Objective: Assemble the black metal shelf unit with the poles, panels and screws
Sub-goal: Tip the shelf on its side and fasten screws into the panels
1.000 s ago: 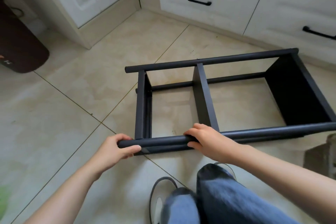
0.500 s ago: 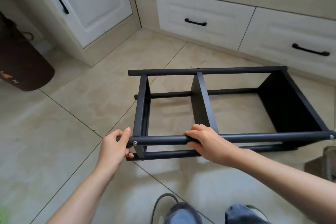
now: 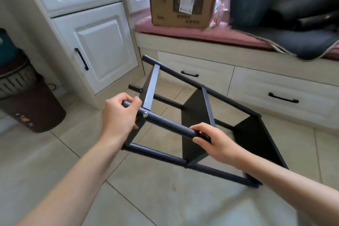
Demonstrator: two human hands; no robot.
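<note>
Shelf unit (image 3: 198,121): tilted, long axis running near-left to far-right. Near pole (image 3: 165,124) is gripped by left hand (image 3: 119,113) and right hand (image 3: 216,143), fingers curled round it.

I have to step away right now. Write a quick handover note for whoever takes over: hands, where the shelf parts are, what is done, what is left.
Left hand: grips the end of the near top pole, beside a silver screw.
Right hand: grips the same pole further along.
Shelf unit: held tilted above the tiled floor, its far end low, in front of the drawers.
Done: four poles and three panels look joined.
Left: probably stand it upright, then check every screw for tightness; other screws cannot be made out here. No loose parts in view.
</note>
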